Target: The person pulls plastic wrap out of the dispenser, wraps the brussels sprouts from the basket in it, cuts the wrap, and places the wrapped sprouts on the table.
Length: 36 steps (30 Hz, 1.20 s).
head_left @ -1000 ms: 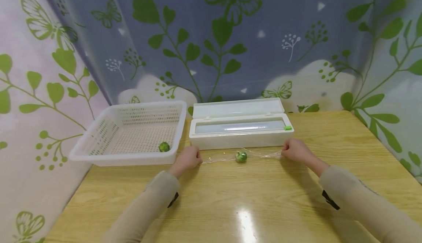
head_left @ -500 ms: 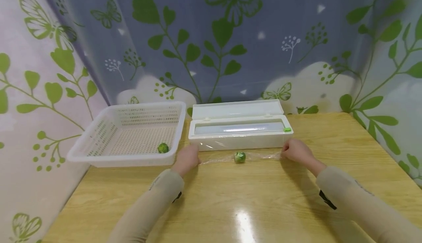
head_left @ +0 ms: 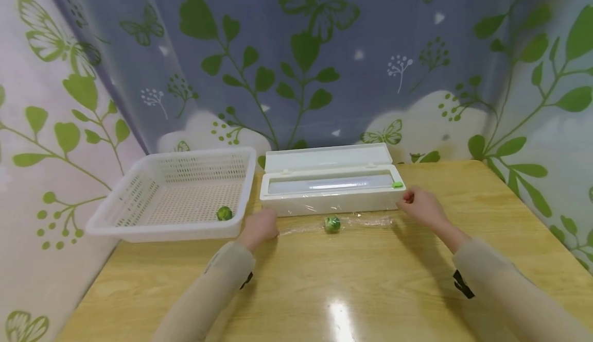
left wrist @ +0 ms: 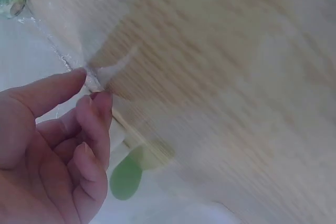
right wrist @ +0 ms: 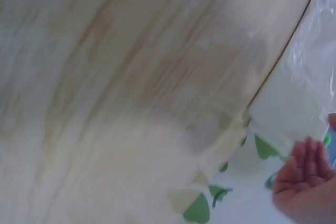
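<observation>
A Brussels sprout (head_left: pixel 332 224) lies wrapped in a strip of clear cling film (head_left: pixel 368 222) before a white cling film dispenser (head_left: pixel 333 205). My left hand (head_left: pixel 259 228) pinches the film's left end between thumb and forefinger, as the left wrist view shows, with a loose wisp of film beyond the fingertips. At the dispenser's right front corner, my right hand (head_left: pixel 422 207) has its fingers loosely bent. In the right wrist view a gap separates its thumb from its fingers (right wrist: pixel 310 156), and film hangs close to the thumb.
On the left stands a white perforated basket (head_left: pixel 169 231) with another Brussels sprout (head_left: pixel 224 213) inside. The dispenser's lid (head_left: pixel 326 157) is raised, and a green slider (head_left: pixel 397 184) sits at its right end. A patterned curtain (head_left: pixel 296 74) backs the wooden table (head_left: pixel 301 290).
My right hand has come off the film's right end and moved slightly up towards the dispenser's corner. My left hand still pinches the left end. The head view has shifted slightly.
</observation>
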### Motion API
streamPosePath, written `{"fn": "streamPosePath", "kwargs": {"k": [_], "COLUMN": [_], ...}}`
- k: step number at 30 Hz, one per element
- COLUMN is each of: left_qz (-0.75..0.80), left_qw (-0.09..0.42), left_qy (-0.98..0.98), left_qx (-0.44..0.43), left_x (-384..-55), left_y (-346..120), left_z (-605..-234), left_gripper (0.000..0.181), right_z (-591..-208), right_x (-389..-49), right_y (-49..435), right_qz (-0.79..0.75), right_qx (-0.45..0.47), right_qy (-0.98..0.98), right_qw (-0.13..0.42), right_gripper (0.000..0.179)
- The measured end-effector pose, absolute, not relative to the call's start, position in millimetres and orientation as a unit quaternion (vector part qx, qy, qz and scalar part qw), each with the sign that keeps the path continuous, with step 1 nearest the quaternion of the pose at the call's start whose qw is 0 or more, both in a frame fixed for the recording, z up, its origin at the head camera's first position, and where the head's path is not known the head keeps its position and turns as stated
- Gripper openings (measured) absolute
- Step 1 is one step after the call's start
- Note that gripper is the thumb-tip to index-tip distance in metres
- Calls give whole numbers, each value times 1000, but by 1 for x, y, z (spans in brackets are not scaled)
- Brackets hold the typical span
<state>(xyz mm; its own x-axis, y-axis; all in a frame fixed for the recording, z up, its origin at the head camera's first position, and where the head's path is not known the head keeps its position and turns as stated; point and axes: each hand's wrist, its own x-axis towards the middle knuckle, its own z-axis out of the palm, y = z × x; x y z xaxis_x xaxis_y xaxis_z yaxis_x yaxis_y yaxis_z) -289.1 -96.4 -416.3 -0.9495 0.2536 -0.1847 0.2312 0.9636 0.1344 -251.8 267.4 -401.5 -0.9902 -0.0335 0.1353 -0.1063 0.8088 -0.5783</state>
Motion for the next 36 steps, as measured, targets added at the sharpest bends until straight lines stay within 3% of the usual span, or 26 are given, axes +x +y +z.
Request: {"fn": "streamPosePath", "kwargs": {"k": [5, 14, 20, 29, 36], "left_qz": [46, 73, 174, 306, 388], "left_qw": [104, 76, 78, 42, 35], "left_qy": [986, 972, 951, 898, 858], "left_qx": [124, 208, 242, 313, 336], "left_x": [-288, -286, -290, -305, -314], "left_y": [-96, -62, -44, -13, 17], "left_z": [-412, -379, -368, -368, -371], "left_gripper": [12, 32, 44, 16, 30], "right_z": [-394, -398, -406, -415, -413], "right_x": [-259, -282, -286, -290, -288], "right_y": [272, 281, 286, 286, 280], "right_qz": [325, 356, 387, 379, 381], "right_qx": [73, 113, 103, 112, 118], "right_qy": [-938, -927, -917, -919, -917], "right_qw": [97, 33, 2, 11, 12], "right_gripper": [45, 84, 86, 83, 81]}}
